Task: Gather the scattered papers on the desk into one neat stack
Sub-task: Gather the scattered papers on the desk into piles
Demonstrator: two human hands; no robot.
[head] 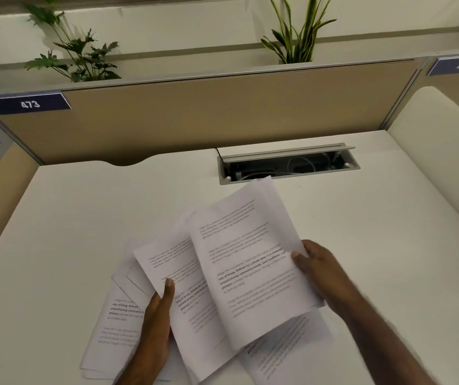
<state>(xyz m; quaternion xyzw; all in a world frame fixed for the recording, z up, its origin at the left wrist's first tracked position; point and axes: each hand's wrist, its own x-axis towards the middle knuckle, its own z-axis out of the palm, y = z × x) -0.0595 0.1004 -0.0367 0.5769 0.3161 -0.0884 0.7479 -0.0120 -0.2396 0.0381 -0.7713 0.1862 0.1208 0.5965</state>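
Several white printed papers are fanned out and overlapping above the near middle of the white desk. My right hand grips the right edge of the topmost sheet, thumb on top. My left hand holds the lower left of another sheet, thumb pressed on its printed face. More sheets lie flat on the desk: one at the lower left and one at the lower right, both partly covered by the held papers and my arms.
An open cable tray with wires is set into the desk just beyond the papers. A tan partition with label 473 closes off the back, plants behind it. A white curved divider stands at the right.
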